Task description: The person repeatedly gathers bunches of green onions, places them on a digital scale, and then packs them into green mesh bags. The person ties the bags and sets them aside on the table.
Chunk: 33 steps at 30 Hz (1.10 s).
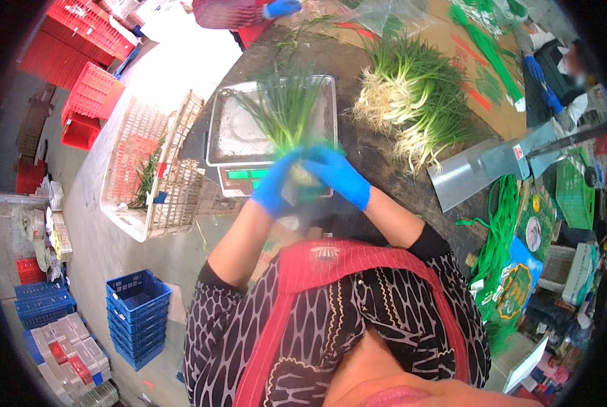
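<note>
Both my hands wear blue gloves and close around one bunch of spring onions [285, 119] over the front of a weighing scale. My left hand [277, 182] grips it from the left, and my right hand [338, 173] holds it from the right. The green leaves fan away from me above the steel scale pan [232, 127]; the pale root end, blurred, points towards me. Below the hands, part of the scale's lit green display [238, 174] shows. A heap of loose spring onions [410, 96] lies right of the scale, with roots to the left.
At the left stands a pale plastic crate [151, 224] with some greens inside. Stacked blue crates [138, 290] and red crates [90, 91] are on the floor. A grey metal device [486, 163] and green netting [501, 224] sit at the right. Two co-workers in blue gloves are beyond the table.
</note>
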Motion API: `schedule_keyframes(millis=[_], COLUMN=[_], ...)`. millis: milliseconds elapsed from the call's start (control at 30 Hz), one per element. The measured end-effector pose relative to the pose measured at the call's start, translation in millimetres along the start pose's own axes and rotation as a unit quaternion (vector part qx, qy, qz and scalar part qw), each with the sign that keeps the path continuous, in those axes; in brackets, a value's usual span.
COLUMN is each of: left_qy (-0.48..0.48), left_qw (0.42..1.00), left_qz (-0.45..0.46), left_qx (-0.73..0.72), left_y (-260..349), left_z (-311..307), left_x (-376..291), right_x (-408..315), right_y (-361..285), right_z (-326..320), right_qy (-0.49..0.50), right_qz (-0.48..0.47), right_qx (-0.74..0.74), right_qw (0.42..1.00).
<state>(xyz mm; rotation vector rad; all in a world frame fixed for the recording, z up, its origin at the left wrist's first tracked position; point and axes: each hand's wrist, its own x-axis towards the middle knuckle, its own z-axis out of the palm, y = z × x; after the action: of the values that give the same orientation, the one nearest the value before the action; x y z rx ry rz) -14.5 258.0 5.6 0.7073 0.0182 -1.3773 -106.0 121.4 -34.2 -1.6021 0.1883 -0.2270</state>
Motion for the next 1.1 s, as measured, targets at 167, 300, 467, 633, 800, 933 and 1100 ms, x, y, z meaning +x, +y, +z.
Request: schedule_keyframes(millis=[167, 300, 467, 633, 800, 933, 1100], left_qy=[0.058, 0.025, -0.028, 0.006, -0.013, -0.024, -0.076], left_qw=[0.997, 0.967, 0.782, 0.742, 0.665, 0.680, 0.814], left_qz=[0.016, -0.014, 0.007, 0.119, 0.198, 0.324, 0.294], left_qx=[0.042, 0.254, 0.623, 0.659, 0.719, 0.657, 0.495], left_y=[-30, -37, -27, -22, -38, -50, -16], left_z=[14, 25, 21, -27, -74, -35, 63], left_x=[-24, -40, -71, -81, -73, -60, -43], right_x=[-42, -48, -51, -81, -103, -94, -84], right_y=[-9, 36, -9, -118, -194, -210, -290], right_z=[-29, -80, -149, -129, -102, -90, -45], right_qy=[0.079, 0.364, 0.416, 0.273, 0.203, 0.085, 0.007], right_qz=[0.178, 0.133, 0.040, -0.008, 0.001, -0.162, -0.140], right_qx=[0.335, 0.412, 0.375, 0.148, -0.071, -0.110, -0.258], right_qw=[0.922, 0.824, 0.827, 0.950, 0.977, 0.977, 0.956])
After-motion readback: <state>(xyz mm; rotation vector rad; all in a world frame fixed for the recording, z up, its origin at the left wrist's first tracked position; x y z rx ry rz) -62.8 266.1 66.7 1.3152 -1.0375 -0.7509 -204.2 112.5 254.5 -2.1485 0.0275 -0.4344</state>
